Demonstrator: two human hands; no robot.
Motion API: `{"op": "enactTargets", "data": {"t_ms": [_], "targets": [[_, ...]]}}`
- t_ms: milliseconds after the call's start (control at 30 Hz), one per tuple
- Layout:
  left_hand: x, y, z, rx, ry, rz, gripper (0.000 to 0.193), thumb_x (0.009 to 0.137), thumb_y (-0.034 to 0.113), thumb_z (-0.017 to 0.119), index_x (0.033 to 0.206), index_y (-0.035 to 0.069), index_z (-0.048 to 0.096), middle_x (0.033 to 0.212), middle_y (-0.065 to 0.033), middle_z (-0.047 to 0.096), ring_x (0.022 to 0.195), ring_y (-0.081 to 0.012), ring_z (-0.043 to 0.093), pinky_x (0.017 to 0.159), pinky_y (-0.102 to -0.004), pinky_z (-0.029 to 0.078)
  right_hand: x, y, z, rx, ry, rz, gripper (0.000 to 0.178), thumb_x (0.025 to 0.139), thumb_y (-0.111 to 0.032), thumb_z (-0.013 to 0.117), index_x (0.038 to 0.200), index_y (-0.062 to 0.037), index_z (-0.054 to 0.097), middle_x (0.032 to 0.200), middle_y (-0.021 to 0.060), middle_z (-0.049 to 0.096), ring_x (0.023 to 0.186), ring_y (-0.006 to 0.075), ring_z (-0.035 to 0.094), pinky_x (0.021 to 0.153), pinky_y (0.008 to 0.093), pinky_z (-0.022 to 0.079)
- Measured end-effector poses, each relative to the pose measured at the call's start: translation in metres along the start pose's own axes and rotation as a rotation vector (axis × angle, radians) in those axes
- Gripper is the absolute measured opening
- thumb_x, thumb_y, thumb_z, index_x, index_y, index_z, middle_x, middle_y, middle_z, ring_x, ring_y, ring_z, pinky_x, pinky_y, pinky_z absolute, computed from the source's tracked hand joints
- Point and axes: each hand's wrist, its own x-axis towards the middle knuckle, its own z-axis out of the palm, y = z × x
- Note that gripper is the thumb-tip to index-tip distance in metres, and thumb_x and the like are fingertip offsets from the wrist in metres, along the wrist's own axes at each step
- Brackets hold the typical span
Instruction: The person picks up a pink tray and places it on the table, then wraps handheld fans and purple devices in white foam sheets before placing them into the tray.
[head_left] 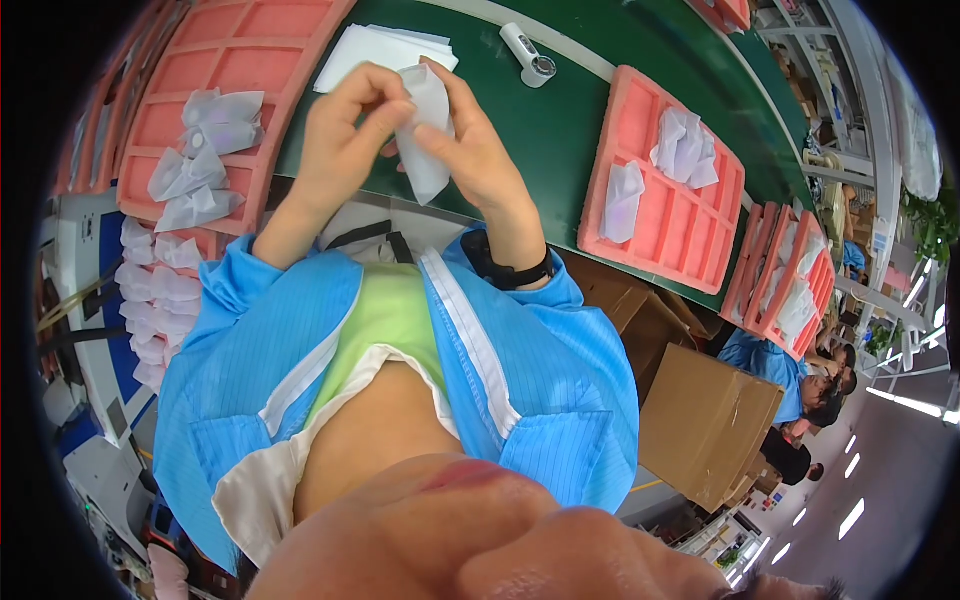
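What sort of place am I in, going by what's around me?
Probably a factory or packing workshop: a green workbench, pink compartment trays holding white-wrapped items, and a large cardboard box off to your right all suggest it.

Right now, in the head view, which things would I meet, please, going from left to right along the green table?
Left pink tray, held white packet, white handheld device, right pink tray, group of pink trays beyond it.
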Motion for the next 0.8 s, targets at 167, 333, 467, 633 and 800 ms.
{"op": "enactTargets", "data": {"t_ms": [167, 333, 467, 633, 800], "targets": [[0.039, -0.013, -0.015, -0.05, 0.13, -0.126, 0.017, 0.084, 0.016, 0.066, 0.095, 0.008, 0.058, 0.089, -0.0069, 0.062, 0.074, -0.0217, 0.058, 0.067, -0.0297, 0.049, 0.025, -0.013, -0.03, -0.286, 0.028, 0.04, 0.06, 0.076, -0.013, 0.076, 0.127, -0.0001, 0.047, 0.112, 0.0136, 0.058, 0.087, 0.02, 0.063, 0.078, 0.0353, 0.052], [0.072, -0.072, -0.014, 0.629, 0.119, 0.101, 0.017, 0.086, 0.018, 0.065, 0.098, 0.008, 0.059, 0.087, -0.0041, 0.061, 0.079, -0.0169, 0.058, 0.069, -0.0282, 0.047, 0.113, -0.039, -0.158, -0.153, 0.69, -0.122, 0.048, 0.074, -0.019, 0.075, 0.116, -0.0048, 0.058, 0.105, 0.0208, 0.063, 0.092, 0.0308, 0.064, 0.077, 0.0383, 0.052], [0.07, -0.093, -0.008, 1.013, 0.011, 0.068, 0.023, 0.081, 0.023, 0.069, 0.097, 0.009, 0.06, 0.088, -0.0093, 0.061, 0.082, -0.0284, 0.06, 0.071, -0.037, 0.049, 0.131, -0.032, -0.228, 0.153, 0.922, -0.255, 0.046, 0.073, -0.015, 0.078, 0.111, 0.0018, 0.059, 0.097, 0.0137, 0.065, 0.086, 0.0232, 0.063, 0.075, 0.0346, 0.052], [0.069, -0.093, -0.003, 1.181, -0.065, 0.012, 0.021, 0.081, 0.026, 0.07, 0.093, 0.01, 0.061, 0.086, -0.0091, 0.059, 0.087, -0.028, 0.061, 0.07, -0.0386, 0.049, 0.113, -0.001, -0.232, -1.201, 1.004, 0.089, 0.059, 0.071, -0.038, 0.075, 0.115, -0.0001, 0.062, 0.114, 0.0236, 0.063, 0.1, 0.0349, 0.063, 0.087, 0.0404, 0.049], [0.073, -0.103, -0.004, 1.201, -0.056, 0.061, 0.017, 0.082, 0.023, 0.068, 0.084, 0.007, 0.063, 0.086, -0.0089, 0.06, 0.085, -0.0289, 0.061, 0.07, -0.039, 0.049, 0.082, 0.015, -0.159, -1.609, 0.6, 0.156, 0.06, 0.077, -0.045, 0.067, 0.118, -0.0021, 0.062, 0.112, 0.0195, 0.064, 0.099, 0.0378, 0.063, 0.086, 0.0426, 0.05]]}}
